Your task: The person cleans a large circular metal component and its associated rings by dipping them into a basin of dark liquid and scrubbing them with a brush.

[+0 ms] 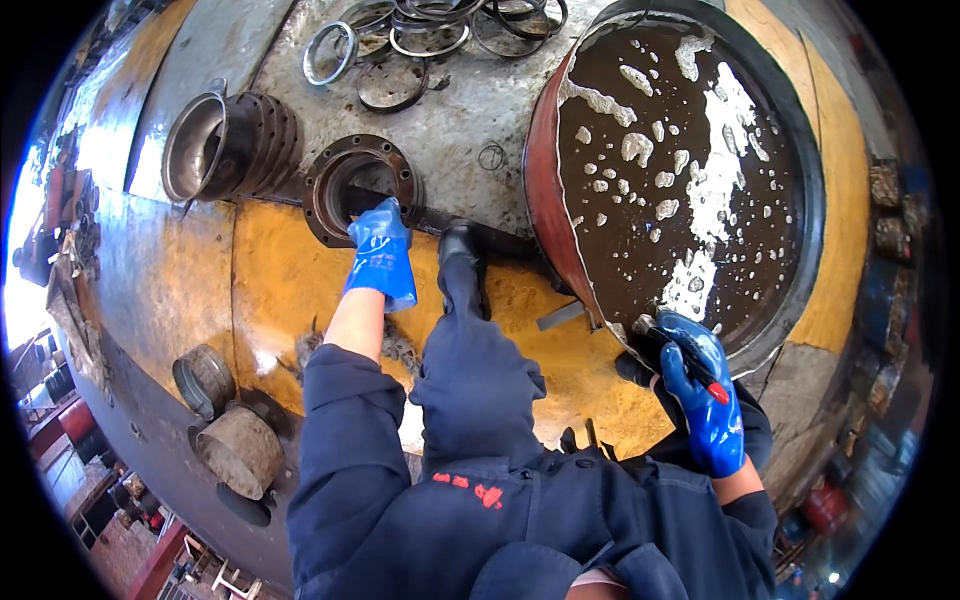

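Work looks unfinished: the brown metal flange with bolt holes (323, 200), just beyond the blue-rubber-gloved left hand (381, 248), appears stained. That hand's grip I cannot tell; the blue-rubber-gloved right hand (712, 422) wraps a black, red-ended tool (697, 372), beside a red-walled tub (550, 190).

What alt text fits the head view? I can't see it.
A person's blue-gloved left hand is at a flanged metal ring; the gloved right hand holds a red-ended tool by the near rim of a round tub of brown liquid flecked white. Loose rings lie beyond.
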Motion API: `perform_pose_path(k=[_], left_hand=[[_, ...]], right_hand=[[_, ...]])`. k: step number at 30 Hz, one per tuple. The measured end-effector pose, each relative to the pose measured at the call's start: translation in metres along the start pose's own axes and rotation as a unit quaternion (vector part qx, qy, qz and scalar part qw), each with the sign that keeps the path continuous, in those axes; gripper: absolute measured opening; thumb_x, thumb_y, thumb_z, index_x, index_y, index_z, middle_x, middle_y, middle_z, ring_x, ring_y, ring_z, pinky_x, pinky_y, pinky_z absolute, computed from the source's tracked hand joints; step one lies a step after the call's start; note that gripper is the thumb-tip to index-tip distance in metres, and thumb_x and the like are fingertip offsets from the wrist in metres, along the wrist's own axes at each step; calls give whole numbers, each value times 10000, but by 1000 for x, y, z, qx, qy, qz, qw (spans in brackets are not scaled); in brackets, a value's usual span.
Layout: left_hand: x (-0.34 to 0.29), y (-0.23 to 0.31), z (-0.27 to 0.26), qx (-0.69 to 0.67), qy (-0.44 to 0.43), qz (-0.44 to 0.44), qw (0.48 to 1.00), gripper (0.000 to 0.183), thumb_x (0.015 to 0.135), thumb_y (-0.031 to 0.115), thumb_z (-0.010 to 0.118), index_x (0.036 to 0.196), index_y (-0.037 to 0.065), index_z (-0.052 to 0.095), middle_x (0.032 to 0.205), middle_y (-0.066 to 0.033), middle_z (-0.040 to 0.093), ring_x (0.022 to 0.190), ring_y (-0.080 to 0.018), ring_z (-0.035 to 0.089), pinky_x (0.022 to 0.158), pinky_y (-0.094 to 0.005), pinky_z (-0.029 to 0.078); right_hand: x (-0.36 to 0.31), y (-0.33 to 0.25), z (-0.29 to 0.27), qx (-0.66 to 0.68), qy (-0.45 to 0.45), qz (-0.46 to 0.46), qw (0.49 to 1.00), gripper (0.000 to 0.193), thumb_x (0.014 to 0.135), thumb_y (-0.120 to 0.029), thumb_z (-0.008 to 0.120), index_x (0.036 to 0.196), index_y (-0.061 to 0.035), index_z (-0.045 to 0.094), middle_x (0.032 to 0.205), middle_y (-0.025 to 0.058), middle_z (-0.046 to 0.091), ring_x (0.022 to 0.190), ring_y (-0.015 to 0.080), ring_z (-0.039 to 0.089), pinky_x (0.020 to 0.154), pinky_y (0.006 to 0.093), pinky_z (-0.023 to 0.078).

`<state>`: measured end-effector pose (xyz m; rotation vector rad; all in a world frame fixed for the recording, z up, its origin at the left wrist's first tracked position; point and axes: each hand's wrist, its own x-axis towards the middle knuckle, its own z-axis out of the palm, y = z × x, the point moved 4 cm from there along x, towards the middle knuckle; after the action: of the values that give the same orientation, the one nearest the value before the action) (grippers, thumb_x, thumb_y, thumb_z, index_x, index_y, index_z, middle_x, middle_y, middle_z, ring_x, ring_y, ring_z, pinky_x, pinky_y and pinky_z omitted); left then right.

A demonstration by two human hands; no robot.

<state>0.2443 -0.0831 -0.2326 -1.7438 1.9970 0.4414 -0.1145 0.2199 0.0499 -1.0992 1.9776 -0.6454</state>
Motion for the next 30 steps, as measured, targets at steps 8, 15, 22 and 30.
perform_pose_path(k=[8, 15, 22, 30], left_hand=[[-13, -21, -7, -33, -25, -8, 999, 635, 883, 434, 831, 1413, 136, 649, 1343, -194, 736, 1271, -414, 687, 1082, -510, 547], [-51, 0, -105, -95, 123, 77, 985, 453, 1007, 408, 642, 1294, 70, 735, 1307, -238, 730, 1206, -400, 711, 1012, -480, 566], [-129, 65, -231, -232, 225, 226, 919, 378, 1035, 359, 646, 1109, 5, 758, 1053, -227, 778, 982, -369, 757, 870, -458, 565], [-204, 220, -244, -288, 51, 328, 898, 788, 830, 339, 892, 1463, -29, 601, 1324, -216, 741, 1198, -297, 734, 1043, -387, 572]], right_hand=[[-5, 7, 1, 0, 26, -83, 996, 271, 1017, -84, 721, 1276, -8, 734, 1305, 168, 741, 1231, 331, 698, 1077, 410, 534], [0, 59, 1, 1, 125, -270, 955, 240, 977, -154, 766, 1198, -60, 772, 1138, 173, 779, 1023, 365, 761, 919, 429, 610], [-4, 71, -7, -47, 117, -212, 969, 223, 982, -364, 683, 1001, -163, 777, 1034, 103, 774, 1002, 359, 730, 880, 478, 602], [18, 55, -58, -119, 91, -92, 984, 315, 874, -402, 644, 1006, -152, 784, 1015, 154, 790, 989, 400, 745, 865, 493, 610]])
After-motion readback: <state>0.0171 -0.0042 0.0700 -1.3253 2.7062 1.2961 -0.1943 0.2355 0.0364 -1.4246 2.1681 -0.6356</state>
